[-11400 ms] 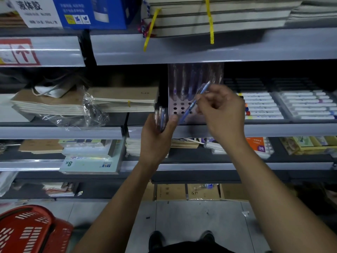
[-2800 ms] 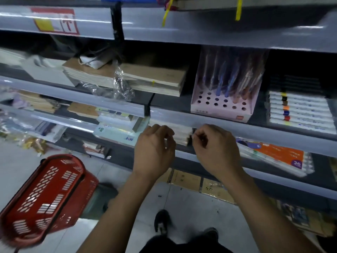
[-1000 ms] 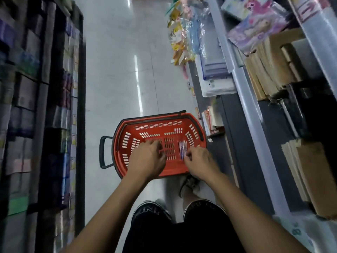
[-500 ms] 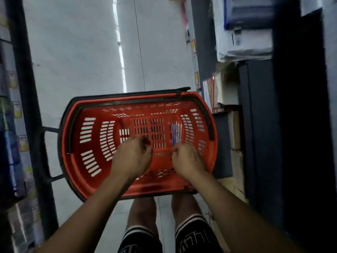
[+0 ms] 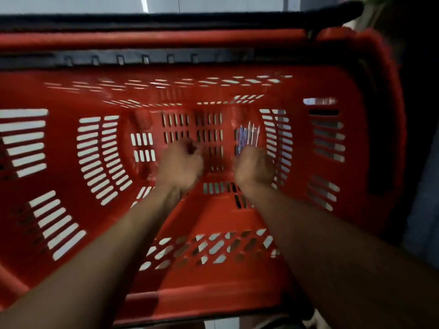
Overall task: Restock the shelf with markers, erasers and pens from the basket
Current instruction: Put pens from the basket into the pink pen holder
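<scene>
The red plastic basket (image 5: 237, 276) fills the view, seen from straight above. A small bunch of blue and clear pens (image 5: 248, 135) lies on its slotted floor, right of centre, tips pointing away from me. My right hand (image 5: 254, 167) is down inside the basket, its fingers curled over the near ends of the pens. The back of the hand hides whether they grip them. My left hand (image 5: 180, 162) hovers just left of it over the basket floor, blurred, with fingers curled in and nothing visible in it.
The basket's black handle (image 5: 166, 20) lies along the far rim. Pale floor (image 5: 118, 3) shows beyond it. A dark shelf base (image 5: 418, 115) stands close on the right. Apart from the pens I see nothing else in the basket.
I have turned from the shelf and bent down over the basket. Both hands have gone deeper inside, and the right hand has reached the pens.
</scene>
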Tool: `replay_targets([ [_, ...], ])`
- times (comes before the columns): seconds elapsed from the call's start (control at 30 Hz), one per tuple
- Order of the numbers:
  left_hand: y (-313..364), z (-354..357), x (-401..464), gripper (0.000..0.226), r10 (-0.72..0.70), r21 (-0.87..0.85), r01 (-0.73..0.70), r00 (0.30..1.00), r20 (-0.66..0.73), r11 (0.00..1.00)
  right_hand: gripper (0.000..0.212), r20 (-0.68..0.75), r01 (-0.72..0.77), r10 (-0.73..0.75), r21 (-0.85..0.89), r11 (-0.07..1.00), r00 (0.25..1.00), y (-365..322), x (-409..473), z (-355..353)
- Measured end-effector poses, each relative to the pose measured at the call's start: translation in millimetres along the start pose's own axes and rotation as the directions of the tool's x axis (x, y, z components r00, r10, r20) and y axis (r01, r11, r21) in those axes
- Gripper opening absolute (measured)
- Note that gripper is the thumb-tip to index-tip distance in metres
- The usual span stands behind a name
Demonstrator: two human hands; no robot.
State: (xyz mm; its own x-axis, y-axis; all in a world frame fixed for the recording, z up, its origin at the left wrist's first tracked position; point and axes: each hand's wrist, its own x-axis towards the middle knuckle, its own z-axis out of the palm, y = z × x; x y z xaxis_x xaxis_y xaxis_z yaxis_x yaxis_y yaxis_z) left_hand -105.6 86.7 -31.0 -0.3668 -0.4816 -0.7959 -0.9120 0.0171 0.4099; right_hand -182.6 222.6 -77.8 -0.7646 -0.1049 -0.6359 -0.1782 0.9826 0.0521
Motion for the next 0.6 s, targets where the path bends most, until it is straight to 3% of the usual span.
replay_targets([
  [0.27,-22.8,8.8,3.2,0.024,-0.046,-0.008,0.047,0.999,0.026,0.999,0.007,-0.118,-0.127,0.124,-0.02,0.992,0.985,-18.9,0.3,13.1],
  [0.33,-24.0,9.8,2.0,0.023,-0.065,-0.027,0.066,0.997,0.051,0.997,0.01,-0.089,-0.121,0.118,-0.022,0.992,0.989,-17.3,3.7,14.2],
  [0.5,-22.6,13.8,6.1,0.018,-0.092,-0.148,0.101,0.994,0.066,0.984,0.027,0.096,-0.012,-0.001,0.136,0.991,0.995,-18.6,-10.2,9.0],
  [0.6,-17.2,18.2,10.5,0.016,-0.08,-0.366,0.127,0.987,0.141,0.922,0.018,0.151,0.137,-0.175,0.232,0.963,0.973,-25.0,-27.2,1.5],
])
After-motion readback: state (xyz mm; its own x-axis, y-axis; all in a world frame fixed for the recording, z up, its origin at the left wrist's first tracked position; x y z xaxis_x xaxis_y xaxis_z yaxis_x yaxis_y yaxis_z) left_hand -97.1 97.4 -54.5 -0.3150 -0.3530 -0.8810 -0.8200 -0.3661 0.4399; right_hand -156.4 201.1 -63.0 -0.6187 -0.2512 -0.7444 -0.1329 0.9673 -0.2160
